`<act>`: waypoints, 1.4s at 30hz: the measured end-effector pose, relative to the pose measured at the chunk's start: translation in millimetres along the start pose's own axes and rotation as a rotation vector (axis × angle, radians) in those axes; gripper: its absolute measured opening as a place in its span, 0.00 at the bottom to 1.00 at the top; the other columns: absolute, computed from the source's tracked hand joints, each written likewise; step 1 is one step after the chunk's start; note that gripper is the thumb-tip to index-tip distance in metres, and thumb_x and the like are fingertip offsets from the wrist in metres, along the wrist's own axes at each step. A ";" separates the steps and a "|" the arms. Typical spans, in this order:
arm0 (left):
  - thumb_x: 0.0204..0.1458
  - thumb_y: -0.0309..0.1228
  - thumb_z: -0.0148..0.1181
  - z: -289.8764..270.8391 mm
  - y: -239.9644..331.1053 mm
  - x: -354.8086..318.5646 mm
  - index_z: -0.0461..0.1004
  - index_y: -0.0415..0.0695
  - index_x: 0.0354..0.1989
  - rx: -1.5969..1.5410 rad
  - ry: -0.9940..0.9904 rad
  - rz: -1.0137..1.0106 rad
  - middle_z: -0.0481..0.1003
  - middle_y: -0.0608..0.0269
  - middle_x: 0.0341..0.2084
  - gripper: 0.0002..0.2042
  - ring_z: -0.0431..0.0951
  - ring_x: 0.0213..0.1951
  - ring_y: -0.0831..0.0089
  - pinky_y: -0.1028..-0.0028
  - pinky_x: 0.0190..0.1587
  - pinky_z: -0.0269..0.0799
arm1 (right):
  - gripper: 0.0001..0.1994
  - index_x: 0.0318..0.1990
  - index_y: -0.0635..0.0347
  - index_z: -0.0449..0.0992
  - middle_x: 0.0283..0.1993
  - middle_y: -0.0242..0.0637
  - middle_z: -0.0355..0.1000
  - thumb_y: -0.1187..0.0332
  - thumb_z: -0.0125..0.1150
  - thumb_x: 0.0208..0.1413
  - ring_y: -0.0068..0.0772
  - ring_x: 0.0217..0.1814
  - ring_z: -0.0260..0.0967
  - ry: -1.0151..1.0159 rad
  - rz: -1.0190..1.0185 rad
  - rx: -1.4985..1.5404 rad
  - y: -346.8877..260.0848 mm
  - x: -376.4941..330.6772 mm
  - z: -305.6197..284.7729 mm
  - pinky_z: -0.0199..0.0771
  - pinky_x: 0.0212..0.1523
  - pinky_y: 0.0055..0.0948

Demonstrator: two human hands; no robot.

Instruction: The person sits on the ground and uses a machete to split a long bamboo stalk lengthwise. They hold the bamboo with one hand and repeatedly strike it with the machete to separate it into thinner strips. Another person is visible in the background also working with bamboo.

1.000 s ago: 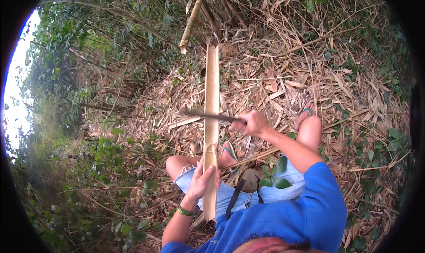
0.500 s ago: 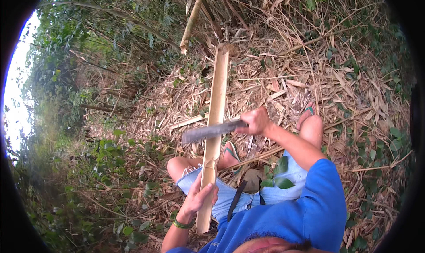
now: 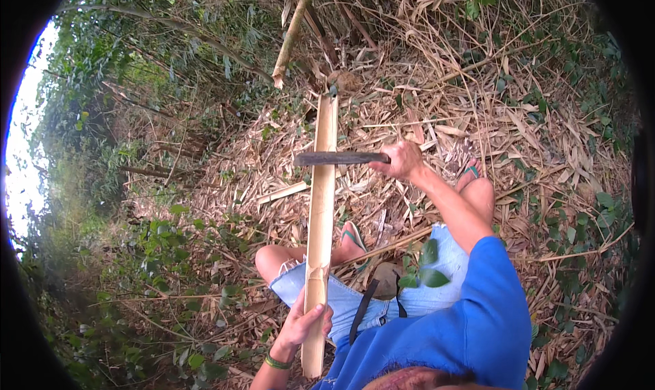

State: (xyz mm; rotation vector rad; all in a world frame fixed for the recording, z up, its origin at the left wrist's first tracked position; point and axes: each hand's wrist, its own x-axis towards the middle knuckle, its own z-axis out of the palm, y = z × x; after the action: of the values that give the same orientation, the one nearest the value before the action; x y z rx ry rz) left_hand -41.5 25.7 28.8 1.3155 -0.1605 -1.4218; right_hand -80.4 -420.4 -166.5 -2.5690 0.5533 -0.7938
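"Checking the left hand [image 3: 298, 326]: what grip?"

"Closed around the near part of the split bamboo [image 3: 321, 219], thumb over its open face. The bamboo extends forward over the leaf litter [image 3: 532, 124]."

"And the right hand [image 3: 404, 160]?"

"Wrapped around the handle of a dark blade [image 3: 338, 158] crossing the bamboo's far half; contact cannot be confirmed from this angle."

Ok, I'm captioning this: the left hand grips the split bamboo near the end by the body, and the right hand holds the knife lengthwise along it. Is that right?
Not quite: the knife isn't lengthwise. In the head view, the left hand grips the split bamboo near the end by the body, and the right hand holds the knife crosswise over it.
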 end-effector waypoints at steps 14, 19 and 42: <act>0.67 0.27 0.52 -16.9 1.7 -55.9 0.49 0.51 0.73 -0.094 0.024 -0.166 0.70 0.56 0.29 0.29 0.73 0.26 0.67 0.70 0.28 0.72 | 0.49 0.17 0.63 0.78 0.15 0.52 0.72 0.16 0.44 0.47 0.52 0.20 0.74 -0.137 0.303 -0.067 39.5 -17.0 35.1 0.74 0.25 0.50; 0.69 0.27 0.49 -22.0 14.5 -47.7 0.49 0.51 0.74 -0.063 -0.001 -0.162 0.70 0.56 0.29 0.27 0.74 0.26 0.68 0.70 0.29 0.73 | 0.49 0.18 0.64 0.79 0.18 0.55 0.74 0.17 0.46 0.48 0.52 0.26 0.77 -0.212 0.361 -0.034 36.1 -13.8 31.1 0.77 0.32 0.50; 0.68 0.30 0.52 -22.6 29.1 68.4 0.58 0.44 0.67 0.083 0.089 0.000 0.76 0.56 0.29 0.21 0.81 0.29 0.65 0.70 0.30 0.81 | 0.38 0.18 0.49 0.68 0.11 0.20 0.56 0.24 0.36 0.61 0.17 0.10 0.51 0.151 0.509 0.678 -30.5 -24.5 30.1 0.47 0.09 0.27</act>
State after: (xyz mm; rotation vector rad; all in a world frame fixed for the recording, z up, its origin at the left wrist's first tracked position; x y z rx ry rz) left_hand 10.9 -24.1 0.3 1.4444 -0.1616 -1.3664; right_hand -73.4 -375.6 -185.8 -1.6663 0.7791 -0.8124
